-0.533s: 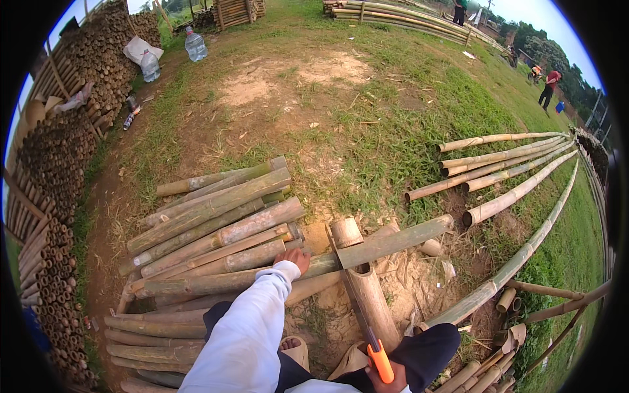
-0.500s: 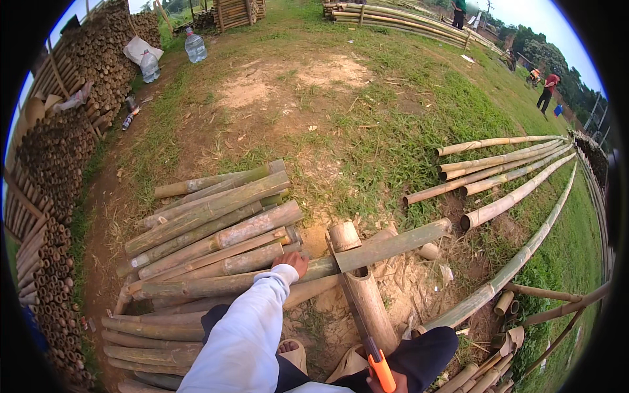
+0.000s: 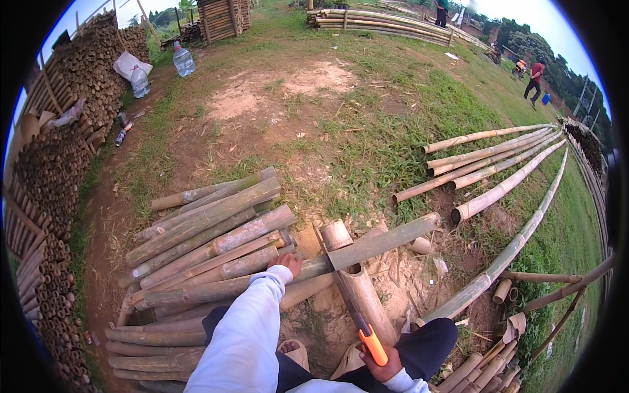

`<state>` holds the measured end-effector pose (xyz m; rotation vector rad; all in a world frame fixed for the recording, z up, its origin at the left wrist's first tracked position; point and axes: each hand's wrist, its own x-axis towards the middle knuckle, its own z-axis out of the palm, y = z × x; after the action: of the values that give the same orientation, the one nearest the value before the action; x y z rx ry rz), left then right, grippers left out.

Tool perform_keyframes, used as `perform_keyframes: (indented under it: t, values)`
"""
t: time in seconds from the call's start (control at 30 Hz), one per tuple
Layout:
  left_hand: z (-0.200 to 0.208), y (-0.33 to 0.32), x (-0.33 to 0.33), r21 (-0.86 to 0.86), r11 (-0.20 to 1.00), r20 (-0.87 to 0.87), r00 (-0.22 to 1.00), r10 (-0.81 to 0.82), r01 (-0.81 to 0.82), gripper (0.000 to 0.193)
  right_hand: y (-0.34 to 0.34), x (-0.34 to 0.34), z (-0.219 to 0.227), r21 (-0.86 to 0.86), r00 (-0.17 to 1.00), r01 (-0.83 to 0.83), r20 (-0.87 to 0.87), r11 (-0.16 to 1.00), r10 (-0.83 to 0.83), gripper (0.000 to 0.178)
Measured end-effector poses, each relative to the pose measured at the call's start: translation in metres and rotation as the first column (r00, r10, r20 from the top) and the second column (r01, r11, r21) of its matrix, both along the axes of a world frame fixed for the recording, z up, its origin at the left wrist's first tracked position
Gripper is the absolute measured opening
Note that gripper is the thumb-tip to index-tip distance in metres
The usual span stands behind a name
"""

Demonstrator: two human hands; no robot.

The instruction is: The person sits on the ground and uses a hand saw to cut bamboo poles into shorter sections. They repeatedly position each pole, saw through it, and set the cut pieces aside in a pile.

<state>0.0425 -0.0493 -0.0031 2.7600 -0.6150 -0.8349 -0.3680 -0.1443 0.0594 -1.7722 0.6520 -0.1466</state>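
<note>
My right hand (image 3: 385, 367) is closed around the orange handle of a hand saw (image 3: 371, 345). Its long blade runs away from me and crosses a greenish bamboo pole (image 3: 393, 243); how deep it sits there I cannot tell. My left hand (image 3: 286, 263) grips the same pole left of the blade, fingers curled over it. Under the crossing, a thick upright-leaning bamboo piece (image 3: 367, 304) props the pole, and a shorter bamboo stub (image 3: 336, 234) stands just beyond. Beside my left hand lies a stack of cut bamboo lengths (image 3: 209, 216).
Long bamboo poles (image 3: 495, 190) stretch away at right. Short offcuts (image 3: 462, 370) lie at lower right, near a bamboo frame (image 3: 563, 291). Bamboo stacks (image 3: 52, 170) line the left, with water jugs (image 3: 184, 60) near them. A person in red (image 3: 536, 78) is far off at right.
My right hand has moved forward with the saw, and more of the hand shows. My left hand keeps its place on the pole. The whole view has shifted slightly.
</note>
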Motion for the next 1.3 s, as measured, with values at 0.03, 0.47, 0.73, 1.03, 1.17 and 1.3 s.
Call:
perform_keyframes:
  t: [0.03,0.47,0.73,1.03,1.17,1.3]
  values:
    - [-0.003,0.009,0.005,0.016,1.000,-0.008,1.000,0.026,-0.026,0.056,0.015,-0.012,0.037,0.078,0.998,0.040,0.042,0.996,-0.043,0.025]
    - [-0.061,-0.004,0.025,0.002,0.998,0.138,0.989,-0.054,0.055,0.057,-0.023,0.091,-0.031,-0.131,0.993,0.012,0.118,0.991,0.003,0.026]
    - [-0.035,0.002,0.013,0.035,0.999,0.139,0.990,0.032,-0.037,0.058,-0.004,0.005,0.041,-0.095,1.000,0.002,-0.009,0.995,-0.003,0.025]
    - [-0.013,0.001,0.015,0.041,0.999,0.113,0.993,0.018,-0.023,0.062,-0.021,0.110,-0.022,-0.056,0.991,-0.001,0.136,0.998,0.009,0.026]
    - [-0.012,-0.001,0.008,0.083,0.992,0.034,0.995,0.095,-0.097,0.058,-0.002,0.007,0.029,-0.015,0.997,-0.047,-0.064,0.999,0.046,0.030]
    - [-0.005,-0.016,0.006,0.110,0.991,0.009,0.997,0.074,-0.075,0.056,0.002,-0.013,0.037,-0.070,0.997,-0.027,-0.072,0.997,0.022,0.027]
